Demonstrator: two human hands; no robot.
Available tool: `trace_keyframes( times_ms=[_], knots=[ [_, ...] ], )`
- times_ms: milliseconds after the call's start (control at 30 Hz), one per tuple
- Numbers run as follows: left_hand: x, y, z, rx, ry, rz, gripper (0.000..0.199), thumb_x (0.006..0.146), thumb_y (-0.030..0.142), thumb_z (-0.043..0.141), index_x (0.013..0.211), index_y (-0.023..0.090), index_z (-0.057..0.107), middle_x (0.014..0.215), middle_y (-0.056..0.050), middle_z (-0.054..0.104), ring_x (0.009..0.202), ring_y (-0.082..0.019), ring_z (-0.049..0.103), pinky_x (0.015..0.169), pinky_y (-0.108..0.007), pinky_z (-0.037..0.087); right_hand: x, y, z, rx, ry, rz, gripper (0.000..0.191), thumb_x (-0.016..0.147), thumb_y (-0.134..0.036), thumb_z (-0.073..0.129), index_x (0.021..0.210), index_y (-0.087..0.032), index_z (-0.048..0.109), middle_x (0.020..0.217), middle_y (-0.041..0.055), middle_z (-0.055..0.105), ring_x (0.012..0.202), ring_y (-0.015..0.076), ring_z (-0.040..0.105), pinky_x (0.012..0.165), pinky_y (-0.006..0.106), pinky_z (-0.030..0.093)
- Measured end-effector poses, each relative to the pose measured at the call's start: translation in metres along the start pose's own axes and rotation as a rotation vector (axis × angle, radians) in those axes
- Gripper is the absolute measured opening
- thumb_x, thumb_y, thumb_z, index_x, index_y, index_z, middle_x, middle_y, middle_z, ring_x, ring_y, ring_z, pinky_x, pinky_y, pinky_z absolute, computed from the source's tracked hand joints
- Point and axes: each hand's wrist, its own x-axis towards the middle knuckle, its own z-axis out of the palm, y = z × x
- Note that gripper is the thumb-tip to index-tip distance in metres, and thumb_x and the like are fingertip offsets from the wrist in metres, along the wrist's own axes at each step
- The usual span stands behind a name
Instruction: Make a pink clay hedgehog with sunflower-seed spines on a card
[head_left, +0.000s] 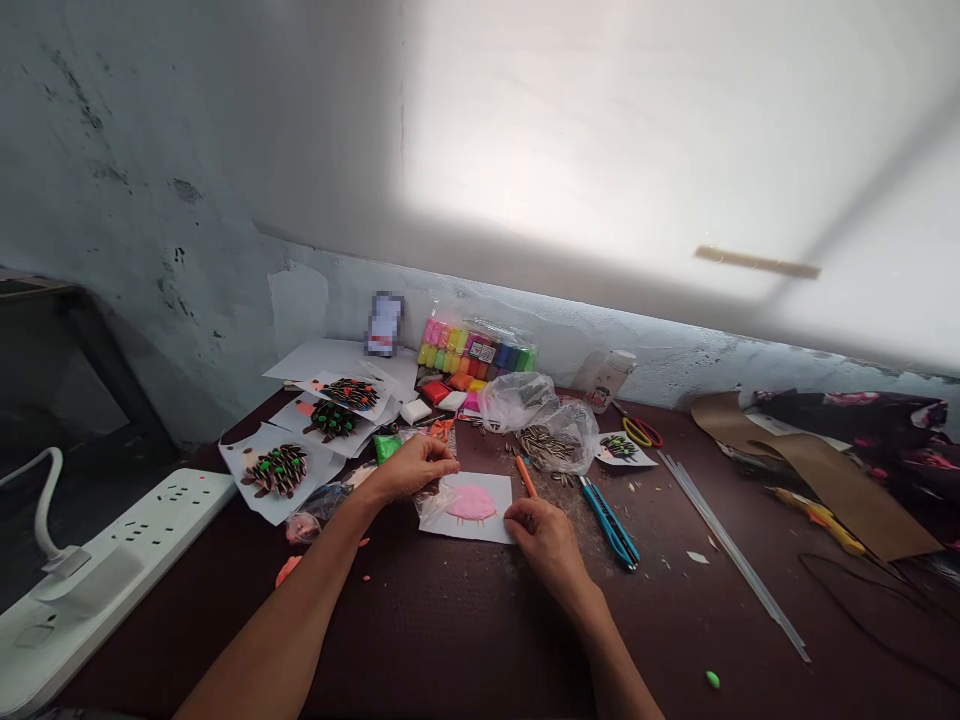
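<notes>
A white card (501, 492) with a pink oval of clay (472, 502) and small drawn legs lies on the dark table. My left hand (411, 468) is closed at the card's upper left, with its fingers pinched on a clear plastic bag (437, 502) that overlaps the card's left side. At the lower right edge of the card is my right hand (546, 535), its fingers drawn together; whether they grip the edge is too small to tell. An orange pen-like tool (525, 476) lies just above the right hand.
Seed-covered hedgehog cards (276, 470) lie at left near a white power strip (120, 560). Behind are colored clay packs (480, 350) and a bag of seeds (555, 440). To the right are a blue-handled tool (611, 525), scissors (641, 432) and clear sticks (735, 555).
</notes>
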Motion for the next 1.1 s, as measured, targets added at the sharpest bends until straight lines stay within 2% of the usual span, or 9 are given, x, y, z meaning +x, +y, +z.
trace_keyframes(
  times_ms=[267, 433, 733, 1100],
  knots=[
    [0.000, -0.002, 0.000, 0.084, -0.028, -0.029, 0.029, 0.061, 0.041, 0.067, 0.060, 0.014, 0.056, 0.049, 0.006, 0.047, 0.040, -0.006, 0.042, 0.041, -0.019, 0.030, 0.002, -0.003, 0.005, 0.035, 0.099, -0.047, 0.014, 0.075, -0.019, 0.056, 0.074, -0.021, 0.070, 0.080, 0.0038, 0.064, 0.075, 0.0174, 0.059, 0.068, 0.026, 0.040],
    [0.003, -0.007, -0.001, 0.123, -0.022, -0.021, 0.029, 0.059, 0.042, 0.065, 0.060, 0.014, 0.057, 0.049, 0.005, 0.048, 0.042, -0.007, 0.043, 0.041, -0.019, 0.030, 0.002, -0.002, 0.011, 0.035, 0.086, -0.068, 0.013, 0.075, -0.018, 0.058, 0.073, -0.021, 0.070, 0.077, 0.0026, 0.063, 0.071, 0.0160, 0.057, 0.066, 0.025, 0.041],
    [0.000, -0.002, -0.001, 0.131, -0.028, -0.014, 0.027, 0.060, 0.040, 0.065, 0.059, 0.014, 0.057, 0.048, 0.005, 0.047, 0.042, -0.007, 0.043, 0.041, -0.019, 0.031, 0.003, -0.002, 0.014, -0.040, 0.086, -0.119, 0.016, 0.081, -0.020, 0.056, 0.079, -0.021, 0.072, 0.080, 0.0039, 0.063, 0.077, 0.0165, 0.059, 0.071, 0.025, 0.041],
    [0.004, -0.010, -0.003, 0.148, -0.025, 0.003, 0.030, 0.061, 0.043, 0.064, 0.061, 0.014, 0.057, 0.051, 0.004, 0.050, 0.042, -0.008, 0.045, 0.041, -0.020, 0.032, -0.001, 0.000, 0.017, -0.164, 0.066, -0.152, 0.019, 0.084, -0.021, 0.055, 0.087, -0.023, 0.074, 0.082, 0.0036, 0.062, 0.079, 0.0159, 0.060, 0.070, 0.023, 0.041]
  ],
)
